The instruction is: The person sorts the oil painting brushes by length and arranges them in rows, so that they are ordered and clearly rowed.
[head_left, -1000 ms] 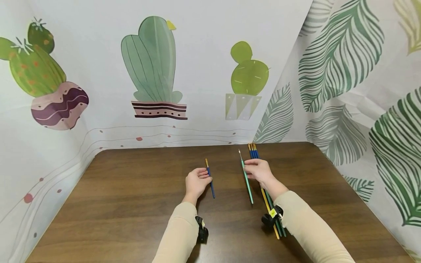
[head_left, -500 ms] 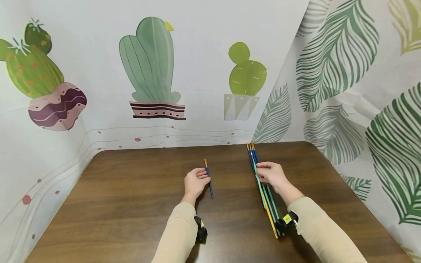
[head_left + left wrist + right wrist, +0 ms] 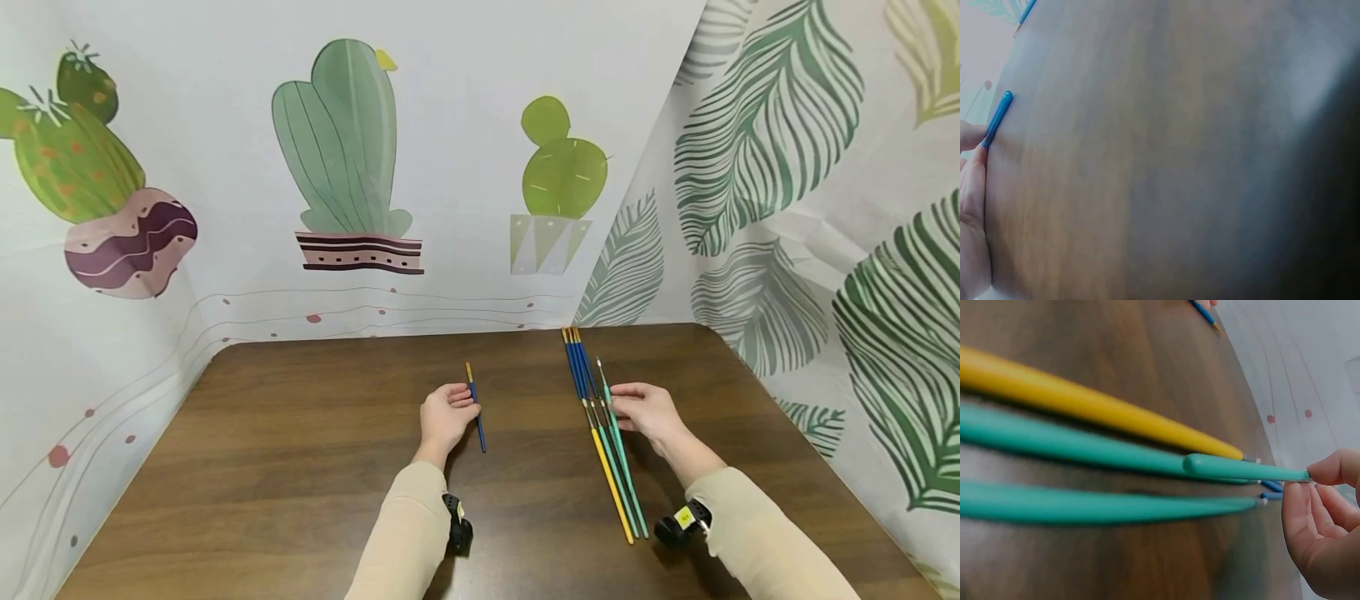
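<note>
My left hand (image 3: pixel 447 421) pinches a slim blue paintbrush (image 3: pixel 482 435) with a golden tip near the middle of the table. In the left wrist view that blue handle (image 3: pixel 999 119) pokes out between thumb and finger. My right hand (image 3: pixel 645 410) pinches a green paintbrush (image 3: pixel 1241 469), bristles pointing toward the wall. It is held over the right side of a row of brushes: a yellow paintbrush (image 3: pixel 611 475) and two green paintbrushes (image 3: pixel 1110 509). Beyond these lie several blue paintbrushes (image 3: pixel 576 367), side by side, their golden tips at the table's back edge.
The brown wooden table (image 3: pixel 315 467) reaches back to a wall covering (image 3: pixel 465 167) printed with cacti and leaves. Small black wrist cameras (image 3: pixel 459 525) sit on both forearms.
My right hand has carried the green paintbrush rightward, across the row to its right side. The left hand keeps its hold on the blue paintbrush in the same place.
</note>
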{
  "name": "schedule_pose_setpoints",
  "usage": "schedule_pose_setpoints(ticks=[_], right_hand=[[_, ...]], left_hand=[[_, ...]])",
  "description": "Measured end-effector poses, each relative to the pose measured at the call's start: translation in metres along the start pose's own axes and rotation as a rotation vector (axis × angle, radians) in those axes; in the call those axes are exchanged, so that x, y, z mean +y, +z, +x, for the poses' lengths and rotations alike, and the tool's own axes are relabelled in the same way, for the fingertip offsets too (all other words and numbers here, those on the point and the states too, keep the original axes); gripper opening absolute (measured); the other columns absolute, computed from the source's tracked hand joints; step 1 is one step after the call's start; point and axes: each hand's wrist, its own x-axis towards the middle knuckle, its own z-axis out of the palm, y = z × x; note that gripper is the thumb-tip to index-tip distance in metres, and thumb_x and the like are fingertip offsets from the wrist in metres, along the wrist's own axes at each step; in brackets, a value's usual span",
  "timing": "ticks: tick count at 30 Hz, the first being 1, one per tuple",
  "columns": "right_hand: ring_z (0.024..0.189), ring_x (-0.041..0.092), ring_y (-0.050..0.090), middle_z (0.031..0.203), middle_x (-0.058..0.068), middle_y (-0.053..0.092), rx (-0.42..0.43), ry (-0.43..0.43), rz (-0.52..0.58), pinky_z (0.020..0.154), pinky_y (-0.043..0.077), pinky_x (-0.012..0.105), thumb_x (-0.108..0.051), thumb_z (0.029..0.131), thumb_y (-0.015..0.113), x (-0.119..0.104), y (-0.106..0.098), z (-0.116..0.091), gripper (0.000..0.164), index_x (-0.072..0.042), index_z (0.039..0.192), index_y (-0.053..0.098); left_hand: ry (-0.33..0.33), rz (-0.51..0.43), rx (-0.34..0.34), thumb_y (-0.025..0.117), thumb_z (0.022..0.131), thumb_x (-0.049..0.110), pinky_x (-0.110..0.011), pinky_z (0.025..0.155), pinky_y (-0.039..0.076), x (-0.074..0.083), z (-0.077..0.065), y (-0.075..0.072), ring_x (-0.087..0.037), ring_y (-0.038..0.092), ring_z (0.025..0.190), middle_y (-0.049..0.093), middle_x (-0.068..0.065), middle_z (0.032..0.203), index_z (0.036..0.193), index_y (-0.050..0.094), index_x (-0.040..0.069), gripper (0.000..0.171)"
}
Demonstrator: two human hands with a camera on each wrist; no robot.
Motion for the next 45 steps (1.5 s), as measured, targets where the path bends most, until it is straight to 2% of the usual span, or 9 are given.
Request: schedule_pose_setpoints(ticks=[5, 16, 29, 38, 42, 45], right_hand=[[0.077, 0.007, 0.064, 0.094, 0.008, 0.069, -0.008, 0.012, 0.012, 0.065, 0.059, 0.026, -0.003, 0.087, 0.058, 0.010, -0.006, -0.006, 0.042, 0.015, 0.124, 0.048], [0.078, 0.009, 0.064, 0.102, 0.023, 0.067, -0.008, -0.005, -0.124, 0.066, 0.060, 0.032, -0.001, 0.086, 0.058, 0.018, -0.007, -0.020, 0.040, 0.017, 0.121, 0.050], [0.076, 0.016, 0.065, 0.098, 0.024, 0.068, -0.014, 0.000, -0.245, 0.062, 0.060, 0.034, 0.000, 0.083, 0.062, 0.021, -0.002, -0.029, 0.032, 0.013, 0.112, 0.056], [0.077, 0.017, 0.066, 0.097, 0.023, 0.067, -0.035, 0.033, -0.243, 0.063, 0.061, 0.036, -0.001, 0.081, 0.064, 0.019, -0.002, -0.035, 0.035, 0.013, 0.112, 0.055], [0.077, 0.018, 0.066, 0.096, 0.022, 0.068, -0.031, 0.041, -0.249, 0.064, 0.060, 0.037, -0.002, 0.082, 0.064, 0.018, 0.000, -0.037, 0.036, 0.012, 0.113, 0.056], [0.076, 0.018, 0.066, 0.096, 0.022, 0.068, -0.020, 0.037, -0.257, 0.064, 0.060, 0.036, -0.003, 0.082, 0.064, 0.019, 0.001, -0.037, 0.036, 0.011, 0.113, 0.057]], left_hand=[[0.018, 0.004, -0.001, 0.075, 0.073, 0.001, -0.034, 0.082, 0.058, -0.001, -0.001, 0.000, -0.026, 0.071, 0.091, 0.071, -0.018, 0.100, 0.109, 0.065, -0.003, 0.037], [0.013, 0.000, 0.013, 0.075, 0.074, 0.001, -0.033, 0.081, 0.059, 0.001, 0.001, -0.002, -0.026, 0.071, 0.091, 0.072, -0.017, 0.100, 0.109, 0.065, -0.003, 0.036], [0.018, 0.020, 0.020, 0.075, 0.075, 0.003, -0.033, 0.082, 0.058, 0.001, -0.002, -0.001, -0.025, 0.071, 0.092, 0.071, -0.017, 0.102, 0.110, 0.066, -0.001, 0.036], [0.003, -0.001, 0.030, 0.076, 0.074, 0.003, -0.033, 0.082, 0.058, 0.001, -0.001, 0.003, -0.025, 0.071, 0.092, 0.071, -0.017, 0.102, 0.109, 0.065, -0.002, 0.037], [-0.007, 0.008, 0.050, 0.077, 0.073, 0.006, -0.033, 0.081, 0.058, 0.002, -0.002, 0.006, -0.025, 0.071, 0.092, 0.071, -0.016, 0.102, 0.109, 0.066, -0.001, 0.039], [-0.030, 0.032, 0.101, 0.080, 0.072, 0.009, -0.032, 0.078, 0.059, 0.005, -0.003, 0.010, -0.024, 0.071, 0.091, 0.072, -0.015, 0.101, 0.109, 0.066, 0.000, 0.040]])
